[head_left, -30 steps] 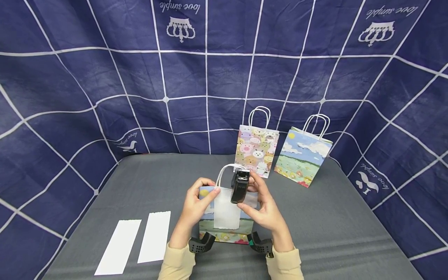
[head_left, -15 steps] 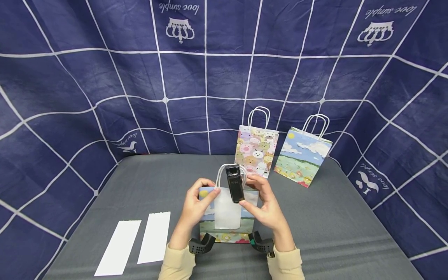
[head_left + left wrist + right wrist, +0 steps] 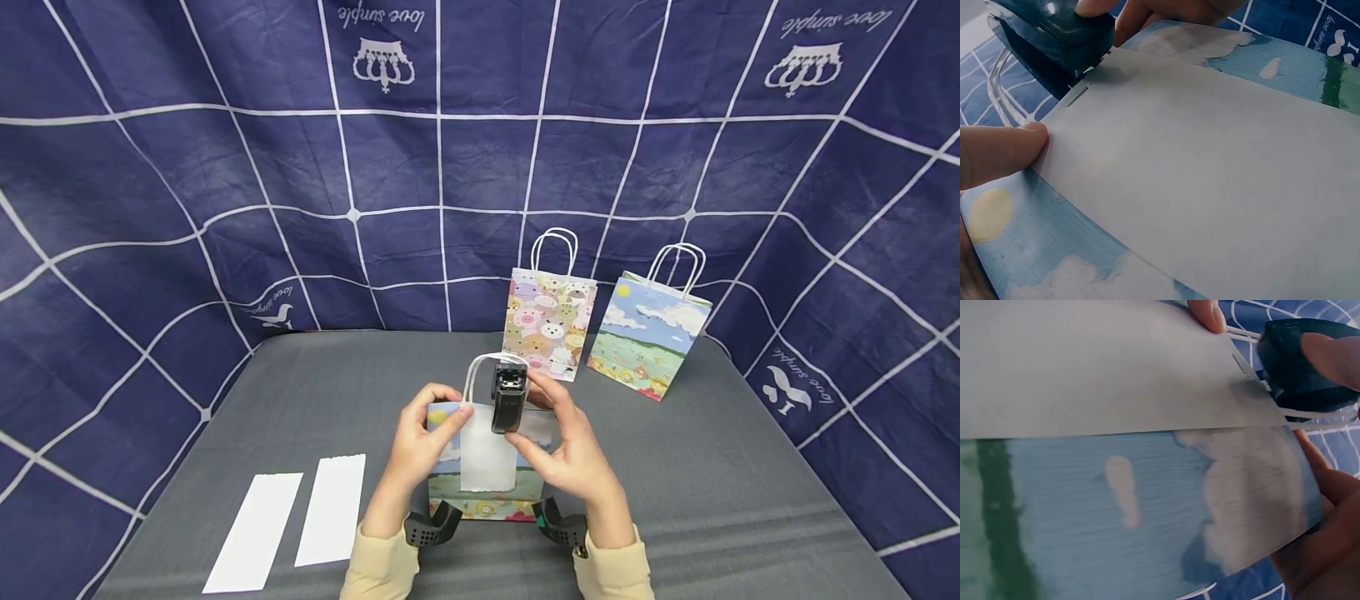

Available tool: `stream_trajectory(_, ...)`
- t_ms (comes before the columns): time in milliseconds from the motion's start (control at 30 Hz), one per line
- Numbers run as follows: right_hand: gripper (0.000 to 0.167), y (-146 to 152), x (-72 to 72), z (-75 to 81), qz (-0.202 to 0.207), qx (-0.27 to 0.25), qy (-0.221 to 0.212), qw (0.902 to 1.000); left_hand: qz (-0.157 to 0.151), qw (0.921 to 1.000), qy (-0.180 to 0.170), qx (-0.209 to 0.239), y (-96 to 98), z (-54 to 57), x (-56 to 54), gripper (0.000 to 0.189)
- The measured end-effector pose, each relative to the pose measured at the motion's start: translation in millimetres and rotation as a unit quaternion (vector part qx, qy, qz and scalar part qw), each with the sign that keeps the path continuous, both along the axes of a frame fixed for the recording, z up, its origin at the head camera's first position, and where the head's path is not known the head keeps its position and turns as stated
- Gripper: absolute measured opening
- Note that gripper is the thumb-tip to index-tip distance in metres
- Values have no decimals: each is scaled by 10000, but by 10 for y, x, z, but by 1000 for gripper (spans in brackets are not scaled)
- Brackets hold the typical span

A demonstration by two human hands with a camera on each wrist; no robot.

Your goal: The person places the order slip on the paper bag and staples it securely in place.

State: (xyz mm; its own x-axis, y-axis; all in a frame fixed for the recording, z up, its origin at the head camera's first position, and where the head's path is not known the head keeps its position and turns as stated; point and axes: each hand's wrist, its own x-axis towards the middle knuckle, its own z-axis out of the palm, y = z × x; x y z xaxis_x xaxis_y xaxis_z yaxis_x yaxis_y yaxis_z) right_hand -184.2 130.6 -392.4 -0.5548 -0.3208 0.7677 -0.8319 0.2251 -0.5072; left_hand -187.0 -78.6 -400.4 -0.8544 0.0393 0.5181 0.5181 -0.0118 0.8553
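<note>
This looks like a cloth-walled work booth, as navy-blue fabric curtains with white grid lines point(image 3: 487, 162) hang behind and beside a grey cloth-covered surface point(image 3: 735, 492).

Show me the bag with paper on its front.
The landscape bag in the left hand bears the paper; the animal bag and rear landscape bag show none.

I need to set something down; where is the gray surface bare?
Bare gray surface shows right of the right hand, in front of the landscape bag, and left of the left hand, behind the two white strips. The middle is crowded: hands, stapler, held bag, with the animal bag behind.
</note>
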Motion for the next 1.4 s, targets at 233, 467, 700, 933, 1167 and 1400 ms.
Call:
stream_trajectory(233, 81, -8, 36, 38, -204, 354, -28, 9992, 61, 9999, -57, -109, 18, 190, 125, 12)
stream_trajectory(467, 73, 4, 33, 20, 299, -150, -209, 9992, -7, 10000, -50, -76, 21, 204, 129, 12)
stream_trajectory(700, 70, -11, 14, 36, 544, -316, -48, 9980, 40, 9999, 155, 27, 9, 52, 36, 15)
stream_trajectory(933, 60, -80, 117, 264, 863, -599, 123, 9944, 20, 9999, 82, 85, -7, -91, -53, 15)
stream_trajectory(1167, 76, -93, 178, 314, 371, -548, -294, 9974, 93, 9999, 67, 10, 8, 29, 15, 14)
stream_trajectory(1400, 82, -47, 24, 84, 143, -562, -518, 9970, 266, 9996, 58, -31, 26, 169, 91, 12)
